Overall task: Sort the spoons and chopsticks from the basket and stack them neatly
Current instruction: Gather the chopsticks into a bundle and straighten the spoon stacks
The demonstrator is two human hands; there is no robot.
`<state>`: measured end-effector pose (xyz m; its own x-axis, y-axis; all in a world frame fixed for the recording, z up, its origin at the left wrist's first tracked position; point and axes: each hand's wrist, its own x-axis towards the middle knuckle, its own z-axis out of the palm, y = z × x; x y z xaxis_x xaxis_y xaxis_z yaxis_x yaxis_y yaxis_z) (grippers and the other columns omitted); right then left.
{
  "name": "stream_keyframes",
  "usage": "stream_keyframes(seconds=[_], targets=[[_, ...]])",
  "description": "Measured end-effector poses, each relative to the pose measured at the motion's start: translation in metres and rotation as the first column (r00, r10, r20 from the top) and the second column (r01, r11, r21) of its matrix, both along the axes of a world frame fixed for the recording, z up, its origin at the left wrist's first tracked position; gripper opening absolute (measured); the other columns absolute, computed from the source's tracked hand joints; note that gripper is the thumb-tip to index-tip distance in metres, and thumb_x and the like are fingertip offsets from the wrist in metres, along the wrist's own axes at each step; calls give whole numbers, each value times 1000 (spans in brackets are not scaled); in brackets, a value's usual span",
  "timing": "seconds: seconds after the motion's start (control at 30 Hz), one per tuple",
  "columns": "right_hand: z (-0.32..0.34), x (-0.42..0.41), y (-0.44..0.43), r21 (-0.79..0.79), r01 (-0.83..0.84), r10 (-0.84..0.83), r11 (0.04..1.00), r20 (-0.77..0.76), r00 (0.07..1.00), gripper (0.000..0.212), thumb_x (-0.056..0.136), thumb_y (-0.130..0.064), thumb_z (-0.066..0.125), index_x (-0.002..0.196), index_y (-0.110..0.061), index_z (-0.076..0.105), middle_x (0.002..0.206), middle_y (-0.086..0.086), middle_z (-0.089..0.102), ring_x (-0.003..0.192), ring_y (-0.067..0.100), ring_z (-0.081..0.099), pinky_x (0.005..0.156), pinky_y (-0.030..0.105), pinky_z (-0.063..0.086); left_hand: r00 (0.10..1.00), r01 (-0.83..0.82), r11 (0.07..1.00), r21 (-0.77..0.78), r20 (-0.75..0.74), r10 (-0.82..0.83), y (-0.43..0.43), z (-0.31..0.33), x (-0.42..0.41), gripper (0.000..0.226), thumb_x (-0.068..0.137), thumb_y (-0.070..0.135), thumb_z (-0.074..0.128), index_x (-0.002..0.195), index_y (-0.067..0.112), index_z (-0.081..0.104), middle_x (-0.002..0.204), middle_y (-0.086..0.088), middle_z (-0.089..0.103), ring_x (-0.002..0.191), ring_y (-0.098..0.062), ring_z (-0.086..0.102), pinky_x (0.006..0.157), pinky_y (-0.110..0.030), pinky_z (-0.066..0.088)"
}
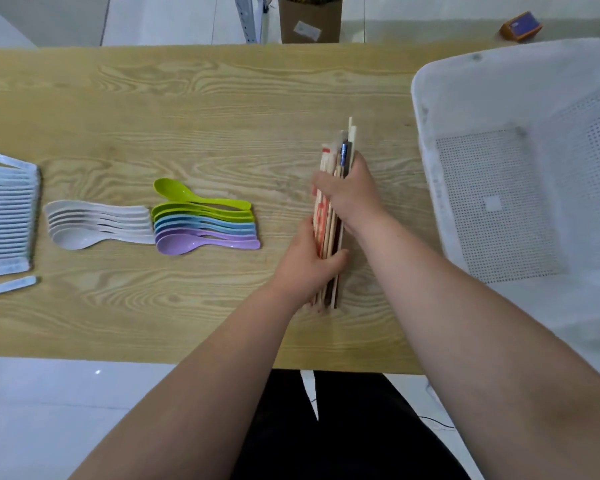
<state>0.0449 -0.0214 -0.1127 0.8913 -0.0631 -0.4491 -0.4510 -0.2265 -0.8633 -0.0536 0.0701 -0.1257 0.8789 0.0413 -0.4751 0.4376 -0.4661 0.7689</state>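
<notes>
Both hands clamped round chopsticks [340,150], held over the table [222,98] right of centre.

Left hand [309,265] curled round near end of bundle, thumb over top; right hand [350,192] wrapped round far half, fingers hiding the middle. Mixed bundle: pale wood, dark sticks, red-white paper sleeves, ends uneven at 12 o'clock. At 3 o'clock, close by, white plastic basket [430,161], perforated floor and walls, rounded rim. At 9 o'clock, coloured spoons [205,223] nested in a row, green, blue, purple, glossy plastic; further at 9, white spoons [97,225] nested; at table's edge, fanned white flat pieces [7,209], kind unclear. Light wood-grain top. Beyond at 12 o'clock, cardboard box [309,19] and orange block [520,26] on pale tiled floor [174,19].
</notes>
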Motion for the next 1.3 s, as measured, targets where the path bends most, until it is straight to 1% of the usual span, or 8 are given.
stream_keyframes(seconds=[0.27, 0.4, 0.53, 0.6, 0.73, 0.9, 1.13, 1.3], targets=[[-36, 26, 4, -25, 55, -48, 998, 212, 976, 27, 83, -20, 72, 106, -23, 59, 89, -10, 65, 76, -4, 61, 71, 13, 46, 946, 38, 984, 175, 311, -92, 5, -41, 9, 93, 81, 19, 66, 156, 0, 15, 156, -20, 32, 143, -28, 25, 113, -9, 7], [-58, 21, 6, -117, 74, -34, 990, 319, 947, 65, 90, -37, 64, 147, -19, 38, 132, -8, 62, 117, 1, 59, 97, 22, 46, 921, 67, 976, 205, 363, -139, -3, -54, 10, 94, 79, 18, 58, 156, -3, 8, 163, -20, 16, 149, -26, 11, 118, -13, -4], [-73, 17, 7, -209, 162, -22, 964, 546, 838, 30, 97, -27, 53, 119, -7, 54, 118, 6, 65, 108, 20, 64, 95, 41, 52, 878, 60, 967, 249, 448, -170, -3, -56, 13, 92, 80, 14, 61, 155, -6, 11, 162, -24, 16, 152, -33, 12, 124, -28, 6], [-77, 17, 0, -306, 189, 34, 933, 599, 800, 21, 98, -17, 48, 105, -3, 62, 111, 9, 66, 105, 20, 60, 97, 31, 47, 856, 73, 963, 258, 480, -193, -4, -56, 15, 89, 80, 12, 61, 154, -6, 16, 162, -25, 17, 153, -35, 13, 125, -40, 14], [-68, -10, -19, -449, 136, 128, 883, 510, 850, 23, 100, -10, 46, 112, -6, 65, 112, 4, 63, 108, 8, 50, 97, 8, 32, 840, 62, 978, 201, 519, -160, -5, -56, 15, 81, 81, 4, 64, 152, -5, 25, 161, -26, 19, 152, -36, 16, 122, -51, 23], [-79, -64, -41, -623, -57, 343, 781, 351, 871, 39, 103, -20, 40, 135, -10, 59, 142, 4, 56, 132, 14, 45, 114, 44, 39, 834, 76, 978, 195, 525, -170, -5, -59, 15, 63, 91, 13, 48, 150, -5, 34, 161, -23, 20, 153, -36, 15, 120, -55, 23], [-78, -64, -38, -552, -2, 260, 834, 390, 883, 26, 100, -16, 45, 117, -3, 60, 135, 13, 55, 123, 17, 49, 104, 5, 28, 920, 38, 992, 118, 383, -81, -11, -51, 21, 69, 88, 25, 35, 153, 5, 33, 159, -14, 21, 152, -25, 17, 123, -43, 21], [-72, -80, -56, -569, -210, 467, 795, 353, 811, 51, 100, -38, 47, 140, -5, 46, 147, 10, 46, 139, 23, 42, 119, 38, 31, 893, 77, 996, 41, 442, -88, 4, -53, 12, 57, 83, 18, 42, 136, -3, 47, 151, -15, 37, 151, -25, 23, 124, -35, 19]])
